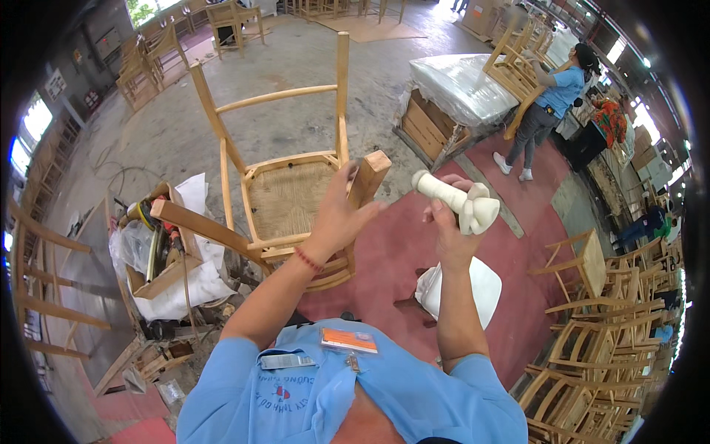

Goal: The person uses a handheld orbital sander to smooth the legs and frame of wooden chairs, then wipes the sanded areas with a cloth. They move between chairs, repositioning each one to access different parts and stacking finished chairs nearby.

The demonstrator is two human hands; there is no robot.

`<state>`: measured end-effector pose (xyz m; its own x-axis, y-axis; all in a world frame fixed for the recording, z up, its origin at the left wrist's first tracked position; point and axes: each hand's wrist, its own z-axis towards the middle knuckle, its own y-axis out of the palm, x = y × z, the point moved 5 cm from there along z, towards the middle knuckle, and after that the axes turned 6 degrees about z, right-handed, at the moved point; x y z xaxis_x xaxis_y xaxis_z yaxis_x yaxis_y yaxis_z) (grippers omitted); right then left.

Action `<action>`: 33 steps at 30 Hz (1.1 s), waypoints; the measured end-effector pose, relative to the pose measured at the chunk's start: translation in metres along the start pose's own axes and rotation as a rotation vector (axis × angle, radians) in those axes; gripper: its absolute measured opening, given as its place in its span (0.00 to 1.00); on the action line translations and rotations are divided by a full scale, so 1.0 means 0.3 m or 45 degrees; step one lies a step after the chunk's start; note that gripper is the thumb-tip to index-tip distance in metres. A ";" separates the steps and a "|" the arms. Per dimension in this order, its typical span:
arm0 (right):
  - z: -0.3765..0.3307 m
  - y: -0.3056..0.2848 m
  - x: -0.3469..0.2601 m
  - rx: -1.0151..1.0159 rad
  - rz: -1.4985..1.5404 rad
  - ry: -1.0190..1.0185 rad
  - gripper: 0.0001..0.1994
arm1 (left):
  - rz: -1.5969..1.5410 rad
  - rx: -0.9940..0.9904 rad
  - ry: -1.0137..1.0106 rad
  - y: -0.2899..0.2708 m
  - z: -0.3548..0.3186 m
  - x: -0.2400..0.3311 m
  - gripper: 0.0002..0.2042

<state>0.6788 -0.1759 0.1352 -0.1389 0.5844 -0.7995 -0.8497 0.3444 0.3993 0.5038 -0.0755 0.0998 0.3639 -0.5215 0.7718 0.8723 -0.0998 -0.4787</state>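
Left hand (pixel 336 218) at chair (pixel 292 200) leg, fingers spread, contact unclear. Right hand (pixel 451 235) grasping white roll (pixel 445 194), fingers wrapped round it, right of chair. Wooden box (pixel 171 278) left of chair.

1. Left grip (pixel 339 213): spread, against a leg of the chair (pixel 288 200).
2. Right grip (pixel 450 231): right of the chair, closed around a white roll (pixel 444 194).
3. Box (pixel 177 277) with tools: left of the chair.
4. White seat (pixel 488 292): right of the chair, over red matting (pixel 384 266).
5. Plastic-covered desk (pixel 462 78): beyond the chair, rightward; beside it, a person (pixel 563 89).
6. Stacked chairs (pixel 599 362): far right of the chair.
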 end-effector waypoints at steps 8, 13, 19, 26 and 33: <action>0.058 0.153 0.059 -0.274 -0.393 -0.266 0.19 | -0.226 -0.179 -0.113 0.096 0.117 -0.055 0.25; 0.136 0.100 0.056 0.097 -0.445 -0.100 0.22 | -0.221 -0.164 -0.119 0.098 0.142 -0.069 0.21; 0.116 0.146 0.036 -0.147 -0.629 -0.224 0.20 | -0.272 -0.171 -0.038 0.102 0.144 -0.074 0.24; 0.147 0.205 -0.009 -0.430 -0.581 -0.360 0.20 | -0.179 -0.196 -0.102 0.097 0.141 -0.061 0.24; 0.213 0.191 0.011 -0.316 -0.688 -0.050 0.26 | -0.208 -0.192 -0.095 0.113 0.137 -0.085 0.23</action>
<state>0.6622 -0.1073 0.1842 0.3613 0.4028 -0.8410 -0.8889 0.4212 -0.1802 0.5376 -0.0307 0.0810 0.2499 -0.4242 0.8704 0.8651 -0.3060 -0.3975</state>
